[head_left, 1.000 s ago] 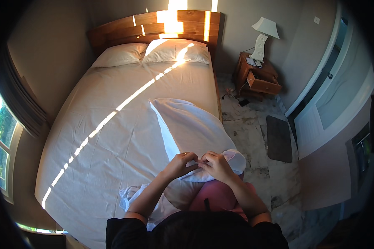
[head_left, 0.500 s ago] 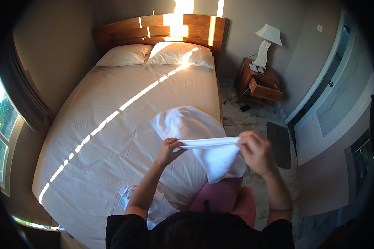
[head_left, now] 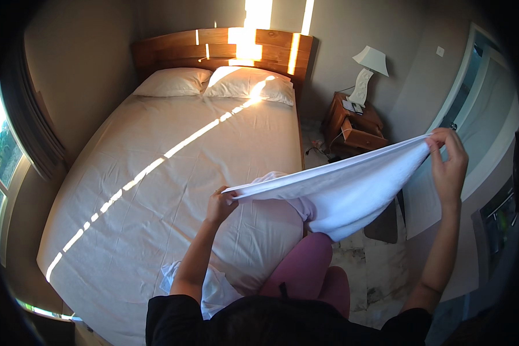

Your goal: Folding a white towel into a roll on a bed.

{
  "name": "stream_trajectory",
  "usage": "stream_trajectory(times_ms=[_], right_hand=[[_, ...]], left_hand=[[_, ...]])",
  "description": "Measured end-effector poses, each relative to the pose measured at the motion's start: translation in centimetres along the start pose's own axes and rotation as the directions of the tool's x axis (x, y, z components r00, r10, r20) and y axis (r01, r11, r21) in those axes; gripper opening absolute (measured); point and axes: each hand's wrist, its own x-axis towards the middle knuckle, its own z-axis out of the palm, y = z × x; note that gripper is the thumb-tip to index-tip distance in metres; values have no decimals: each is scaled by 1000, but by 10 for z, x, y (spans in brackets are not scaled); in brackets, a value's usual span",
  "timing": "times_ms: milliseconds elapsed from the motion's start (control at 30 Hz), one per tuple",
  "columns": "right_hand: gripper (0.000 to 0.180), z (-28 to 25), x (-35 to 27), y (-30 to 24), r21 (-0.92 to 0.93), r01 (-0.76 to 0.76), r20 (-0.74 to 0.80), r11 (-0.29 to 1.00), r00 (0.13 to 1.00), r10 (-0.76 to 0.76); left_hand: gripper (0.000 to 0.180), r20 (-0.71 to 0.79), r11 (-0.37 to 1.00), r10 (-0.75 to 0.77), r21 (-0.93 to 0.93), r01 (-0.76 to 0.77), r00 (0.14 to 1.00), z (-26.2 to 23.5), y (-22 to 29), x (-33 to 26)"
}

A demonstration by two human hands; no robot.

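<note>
Your right hand point(head_left: 448, 164) is swinging out and up to the right since half a second ago, while your left hand point(head_left: 219, 206) is staying near its earlier spot; the white cloth point(head_left: 357, 184) is now spanning a much wider gap between them.

From the head view, your left hand is closing its fingers and thumb on one end of the cloth's edge, and your right hand is pinching the other end, higher up. Between both hands the edge is running taut, with the rest hanging in folds beneath it, lower left of your right hand. Your left hand is hovering over the bed point(head_left: 155, 213); a second white cloth point(head_left: 216, 291) is lying crumpled on it, nearer your body than that hand. Beyond your right hand and to its left, a wooden nightstand point(head_left: 368, 120) is carrying a white lamp point(head_left: 362, 86). Lower left of that hand, a dark mat point(head_left: 382, 229) is lying partly hidden behind the cloth.
</note>
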Motion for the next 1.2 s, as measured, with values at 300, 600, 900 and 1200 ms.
stream_trajectory(times_ms=[300,600,900,1200], right_hand=[[10,-16,20,65,-156,-131,-68,979,990,122],[14,-28,13,111,-282,-201,-118,938,978,174],[16,-44,26,121,-276,-365,-126,889,931,343],[14,-46,1,149,36,-372,-199,927,907,372]], left_hand=[[13,-104,959,43,-273,-70,994,-34,9,26],[9,-144,894,13,-441,-76,989,-50,24,41],[16,-519,980,93,-103,-171,850,-122,39,129],[31,-470,914,311,-90,-395,826,-262,122,131]])
